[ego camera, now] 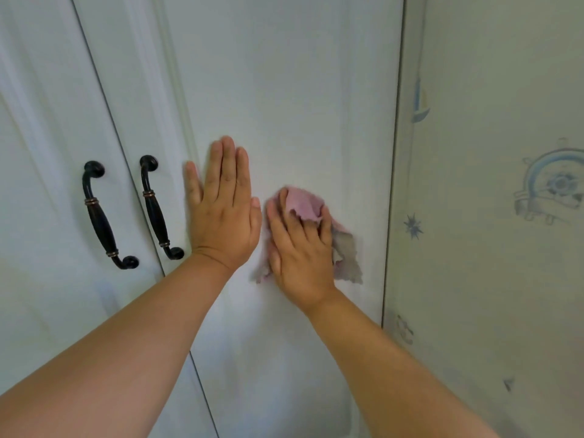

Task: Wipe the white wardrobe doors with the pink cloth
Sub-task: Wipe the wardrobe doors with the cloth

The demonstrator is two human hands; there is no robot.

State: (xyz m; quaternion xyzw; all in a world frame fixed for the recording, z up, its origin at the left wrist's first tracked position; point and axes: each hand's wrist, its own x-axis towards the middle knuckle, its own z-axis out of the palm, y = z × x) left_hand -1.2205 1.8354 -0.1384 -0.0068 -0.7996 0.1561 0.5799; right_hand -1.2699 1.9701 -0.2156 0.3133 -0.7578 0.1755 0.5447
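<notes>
— Where are your hands right now?

— Your left hand (222, 205) lies flat on the right-hand door (284, 90), fingers straight and close together, thumb out to the side. It sits just inside the door's left edge, near the raised moulding.

— And the other one?

— Your right hand (300, 245) presses the pink cloth (303, 202) against the same door, just beside your left hand. Your fingers curl over a fold of cloth that bunches up across your fingertips, so you are gripping it as well as pushing it.

— Where does the cloth sit on the door?

— About mid-height, closer to the door's right edge than its left. Frayed corners stick out below your palm on both sides; the lower right part looks greyer, maybe damp or in shadow, I can't tell.

— What else is there?

— Two dark handles (106, 216) flank the gap between the doors, left of your left hand. Wallpaper (505, 121) with pale nautical drawings runs beside the wardrobe's right edge.
</notes>
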